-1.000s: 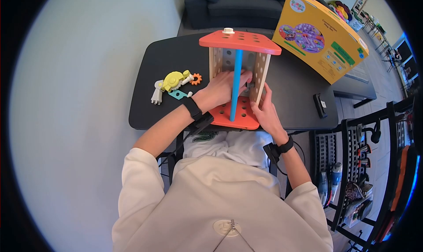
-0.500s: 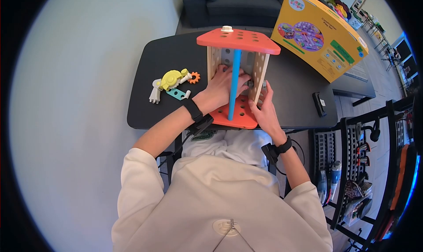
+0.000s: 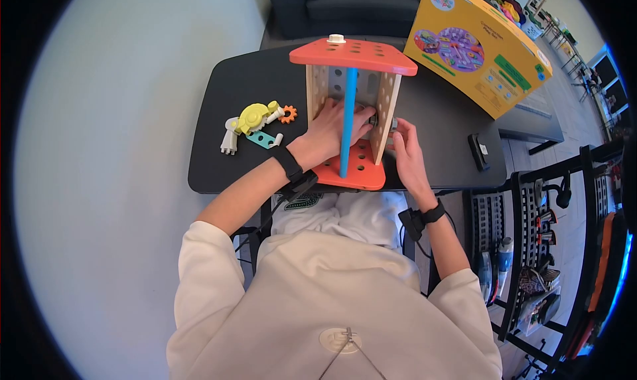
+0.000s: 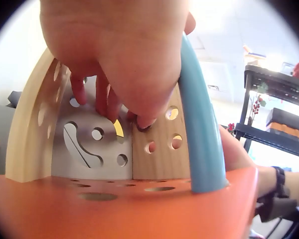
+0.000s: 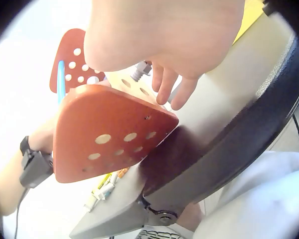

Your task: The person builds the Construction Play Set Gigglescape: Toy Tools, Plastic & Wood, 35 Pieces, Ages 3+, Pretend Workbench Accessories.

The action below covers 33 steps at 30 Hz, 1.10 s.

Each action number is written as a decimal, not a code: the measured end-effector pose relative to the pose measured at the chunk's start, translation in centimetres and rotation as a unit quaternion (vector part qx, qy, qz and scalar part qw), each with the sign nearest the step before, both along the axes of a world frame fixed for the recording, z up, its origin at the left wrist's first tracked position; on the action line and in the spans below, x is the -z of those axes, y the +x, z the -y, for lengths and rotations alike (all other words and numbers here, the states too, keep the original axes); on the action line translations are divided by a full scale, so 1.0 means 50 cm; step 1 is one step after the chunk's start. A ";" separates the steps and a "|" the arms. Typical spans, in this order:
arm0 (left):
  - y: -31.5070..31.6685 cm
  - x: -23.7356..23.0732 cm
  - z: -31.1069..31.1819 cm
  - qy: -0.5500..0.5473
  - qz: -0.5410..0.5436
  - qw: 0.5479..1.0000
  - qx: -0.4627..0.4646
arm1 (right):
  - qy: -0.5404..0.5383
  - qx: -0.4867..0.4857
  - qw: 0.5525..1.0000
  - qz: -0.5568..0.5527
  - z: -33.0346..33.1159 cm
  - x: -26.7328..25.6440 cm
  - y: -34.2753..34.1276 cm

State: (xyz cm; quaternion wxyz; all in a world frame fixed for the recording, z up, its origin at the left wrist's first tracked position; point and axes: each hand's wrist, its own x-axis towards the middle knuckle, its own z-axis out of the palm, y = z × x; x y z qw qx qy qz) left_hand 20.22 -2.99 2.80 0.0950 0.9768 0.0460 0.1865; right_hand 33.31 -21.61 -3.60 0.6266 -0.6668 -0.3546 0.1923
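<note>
A wooden toy frame stands upright on the table, with red perforated end boards [image 3: 358,55], pale wooden side panels [image 3: 388,111], a grey back panel [image 4: 97,149] and a blue rod [image 3: 348,124]. My left hand [image 3: 326,129] reaches inside behind the rod. Its thumb and fingertip pinch a small grey nut [image 3: 373,120] against the inner face of the right panel. Outside that panel, a grey threaded bolt [image 5: 140,71] juts out. My right hand [image 3: 410,155] is beside its head, fingers loosely extended and apart. The left palm hides part of the work.
Left on the black table [image 3: 225,94] lie a yellow-and-white toy piece [image 3: 252,119], an orange gear [image 3: 287,114] and a teal perforated strip [image 3: 263,139]. A yellow box [image 3: 478,48] stands at the back right; a black object [image 3: 478,152] lies near the right edge.
My right hand has come off the panel's front edge and shifted outward beside the bolt. The left hand stays inside the frame with little movement. The head view has shifted slightly.
</note>
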 end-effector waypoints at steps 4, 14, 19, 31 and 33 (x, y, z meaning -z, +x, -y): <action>0.004 0.008 -0.004 0.003 -0.020 1.000 0.006 | -0.028 -0.026 0.998 0.040 -0.005 -0.024 0.042; -0.001 0.011 0.013 0.065 0.003 0.998 -0.008 | -0.162 -0.095 0.982 0.035 -0.010 -0.068 0.082; -0.010 0.011 0.021 0.058 -0.007 0.998 -0.011 | -0.273 -0.090 0.957 0.030 -0.021 -0.094 0.076; -0.016 0.012 0.030 0.058 -0.027 0.998 -0.023 | -0.140 -0.145 0.979 0.012 -0.007 -0.064 0.078; -0.019 0.011 0.029 0.062 -0.016 0.998 -0.018 | -0.263 -0.143 0.954 0.029 -0.027 -0.052 0.102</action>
